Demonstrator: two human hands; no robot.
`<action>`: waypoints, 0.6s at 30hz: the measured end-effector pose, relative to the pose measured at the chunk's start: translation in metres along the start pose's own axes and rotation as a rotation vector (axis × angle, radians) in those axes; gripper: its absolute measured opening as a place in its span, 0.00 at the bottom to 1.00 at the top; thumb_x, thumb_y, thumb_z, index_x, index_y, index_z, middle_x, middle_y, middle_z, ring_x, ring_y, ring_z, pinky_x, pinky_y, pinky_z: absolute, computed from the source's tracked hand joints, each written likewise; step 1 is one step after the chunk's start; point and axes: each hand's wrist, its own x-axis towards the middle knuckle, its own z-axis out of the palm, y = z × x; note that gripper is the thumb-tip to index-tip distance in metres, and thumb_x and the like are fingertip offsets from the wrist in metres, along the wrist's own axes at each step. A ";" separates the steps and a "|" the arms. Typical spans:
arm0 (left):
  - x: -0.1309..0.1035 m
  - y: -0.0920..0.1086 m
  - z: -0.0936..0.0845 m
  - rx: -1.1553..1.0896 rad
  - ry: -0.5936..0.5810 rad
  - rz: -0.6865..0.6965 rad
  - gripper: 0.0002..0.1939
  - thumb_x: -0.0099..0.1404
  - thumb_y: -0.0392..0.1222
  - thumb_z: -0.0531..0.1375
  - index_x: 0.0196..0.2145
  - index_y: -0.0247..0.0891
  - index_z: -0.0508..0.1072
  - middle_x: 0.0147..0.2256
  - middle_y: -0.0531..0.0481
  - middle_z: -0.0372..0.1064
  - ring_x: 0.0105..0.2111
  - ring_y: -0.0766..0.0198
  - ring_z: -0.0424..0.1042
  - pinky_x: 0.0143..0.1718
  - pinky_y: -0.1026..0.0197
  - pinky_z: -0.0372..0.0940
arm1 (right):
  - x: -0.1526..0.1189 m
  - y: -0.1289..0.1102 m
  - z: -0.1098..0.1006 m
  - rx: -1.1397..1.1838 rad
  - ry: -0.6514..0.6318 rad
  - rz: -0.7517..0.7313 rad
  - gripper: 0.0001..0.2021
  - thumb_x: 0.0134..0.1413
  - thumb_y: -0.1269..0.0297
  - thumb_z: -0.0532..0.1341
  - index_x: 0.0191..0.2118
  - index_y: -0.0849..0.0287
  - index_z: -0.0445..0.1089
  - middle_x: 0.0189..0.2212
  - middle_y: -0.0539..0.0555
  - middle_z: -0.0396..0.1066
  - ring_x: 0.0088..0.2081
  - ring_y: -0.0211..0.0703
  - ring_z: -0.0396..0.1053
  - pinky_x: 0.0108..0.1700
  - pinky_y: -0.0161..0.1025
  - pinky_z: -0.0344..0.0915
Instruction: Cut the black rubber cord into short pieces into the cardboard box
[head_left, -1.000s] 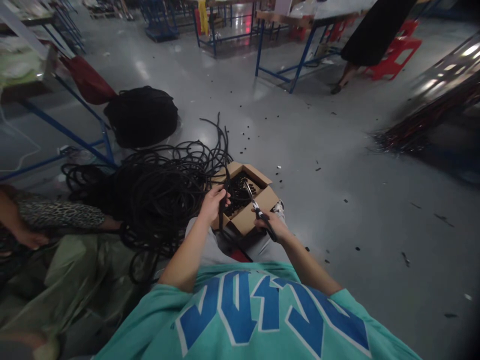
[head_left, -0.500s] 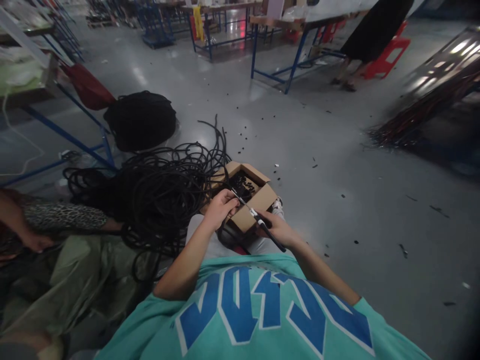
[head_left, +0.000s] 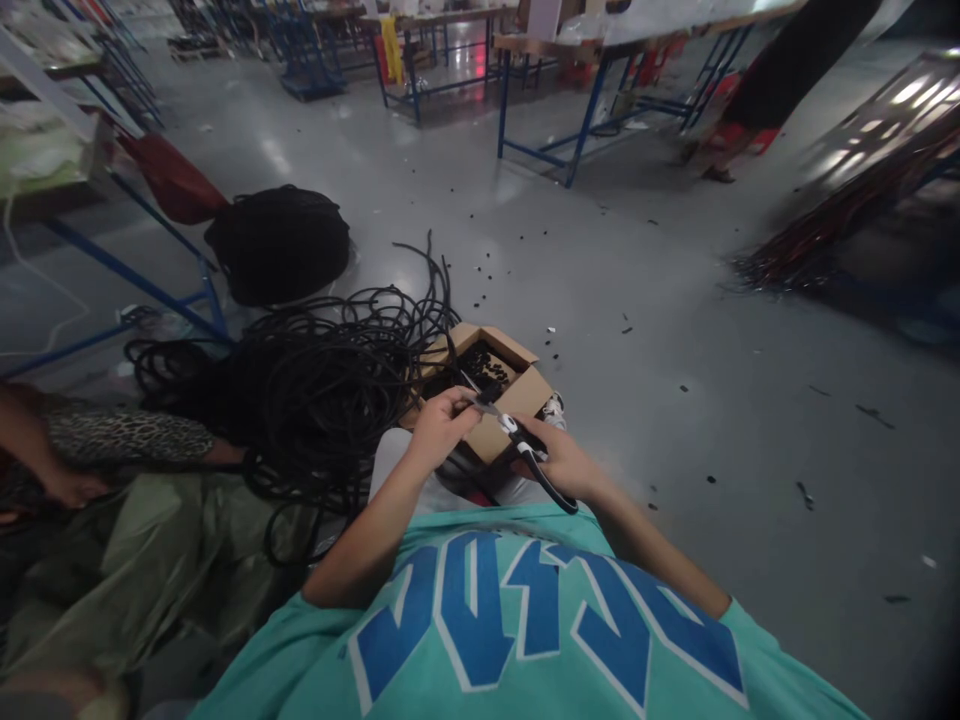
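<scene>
Grey workshop floor (head_left: 637, 400) is showing scattered dark scraps. At far left, a blue-legged bench (head_left: 127, 265) is standing beyond a co-worker's hand (head_left: 73, 488), which is lying beside leopard-print fabric (head_left: 127, 435). Next along, a bulky black bundle (head_left: 277, 245) is sitting on the floor; nearer me, black cord (head_left: 330, 370) is lying in a loose, tangled heap. My left hand (head_left: 442, 430) is pinching a length of that cord, thumb and fingers together; the fingers are hiding most of it. Just beyond my hands, an open cardboard box (head_left: 534, 390) is holding many short black pieces (head_left: 487, 368). Scissors (head_left: 523, 447) are pointing toward my left fingertips, blades standing apart; whether they are touching the cord, I cannot tell. My right hand (head_left: 562, 460) is clamping around their black handles. Farther right, a person in dark clothing (head_left: 795, 75) is appearing beside a table (head_left: 544, 45). Near the right edge, a bundle of dark reddish strands (head_left: 817, 235) is projecting above the floor.
</scene>
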 end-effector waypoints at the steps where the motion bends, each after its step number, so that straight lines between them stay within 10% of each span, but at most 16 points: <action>1: 0.000 0.000 0.000 -0.012 -0.008 0.006 0.08 0.49 0.40 0.59 0.28 0.35 0.69 0.17 0.58 0.60 0.14 0.76 0.55 0.16 0.71 0.50 | -0.001 -0.002 -0.001 -0.010 -0.007 -0.009 0.26 0.37 0.70 0.60 0.48 0.56 0.64 0.45 0.53 0.68 0.47 0.50 0.64 0.48 0.43 0.59; 18: -0.006 0.003 0.002 0.020 -0.058 0.029 0.08 0.51 0.41 0.58 0.28 0.34 0.70 0.19 0.56 0.61 0.14 0.77 0.54 0.16 0.70 0.50 | -0.006 -0.008 -0.003 -0.026 0.009 -0.010 0.25 0.35 0.72 0.58 0.46 0.56 0.67 0.37 0.51 0.71 0.39 0.47 0.67 0.42 0.40 0.62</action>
